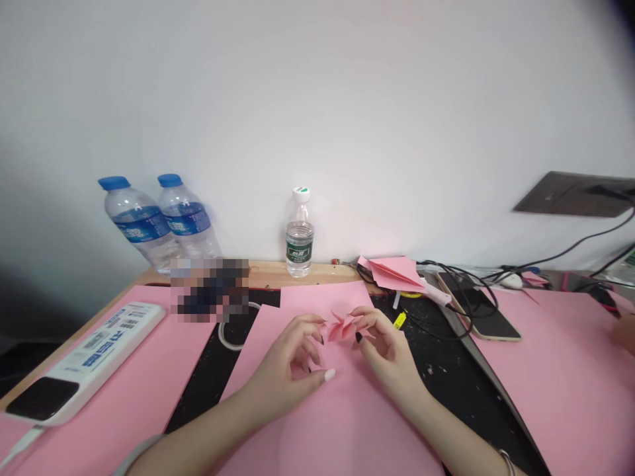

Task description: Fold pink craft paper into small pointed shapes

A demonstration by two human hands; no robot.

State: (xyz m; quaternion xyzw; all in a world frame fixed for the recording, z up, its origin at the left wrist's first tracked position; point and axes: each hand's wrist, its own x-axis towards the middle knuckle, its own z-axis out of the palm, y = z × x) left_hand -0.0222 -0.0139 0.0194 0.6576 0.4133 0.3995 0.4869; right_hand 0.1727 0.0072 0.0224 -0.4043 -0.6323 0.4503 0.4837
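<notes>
Between my two hands is a small folded piece of pink paper (341, 328) with several pointed flaps. My right hand (381, 340) pinches its right side between thumb and fingers. On the other side, my left hand (300, 350) has its fingers curved and its thumb apart from them; the fingertips reach the paper's left edge, and I cannot make out whether they grip it. Large pink sheets (317, 423) lie beneath both hands on a black mat (441, 370).
Left are a white power bank (94, 357) with a cable and two blue-capped bottles (139, 221). A small water bottle (299, 235) stands by the wall. Folded pink paper (397, 272), black cables and a phone (476, 307) lie right. Another person's hand (624, 330) shows at the right edge.
</notes>
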